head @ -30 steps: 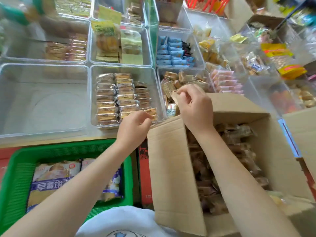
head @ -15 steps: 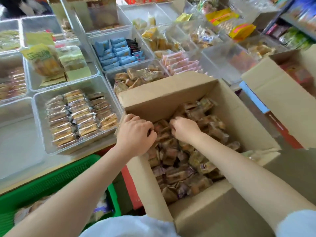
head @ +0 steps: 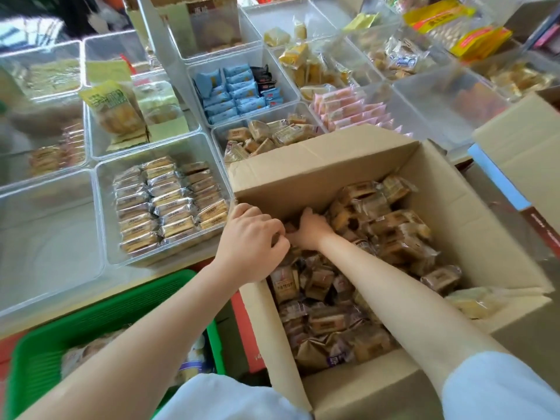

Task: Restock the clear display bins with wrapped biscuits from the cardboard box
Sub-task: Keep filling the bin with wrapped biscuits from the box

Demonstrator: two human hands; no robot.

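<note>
The wrapped biscuits (head: 357,268) lie in a loose brown heap inside the open cardboard box (head: 472,225), which stands at the near right, its far flap folded out over the edge of the bins. Both hands reach into the far left corner of the box. The left hand (head: 253,237) is at the box's left wall, its fingers curled down into the heap; whether they actually grip a packet is hidden by the back of the hand, so I cannot tell. The right hand (head: 310,227) lies just beside it, touching or nearly touching, fingers buried among the wrappers, and its grasp cannot be made out either.

Just left of the box a clear display bin (head: 104,219) holds neat rows of flat tan biscuit packets (head: 169,204). Directly beyond the box flap another clear bin (head: 216,134) holds loose brown packets (head: 272,134) like those in the box. Farther off, bins hold blue packets (head: 239,92), pink packets (head: 351,109) and yellow packets (head: 298,53). At the far left of the near row a large clear bin (head: 45,231) shows only its bare floor. At the near left a green plastic basket (head: 91,316) holds bagged snacks, partly hidden by the left forearm. Another cardboard box (head: 527,147) stands at the right edge.
</note>
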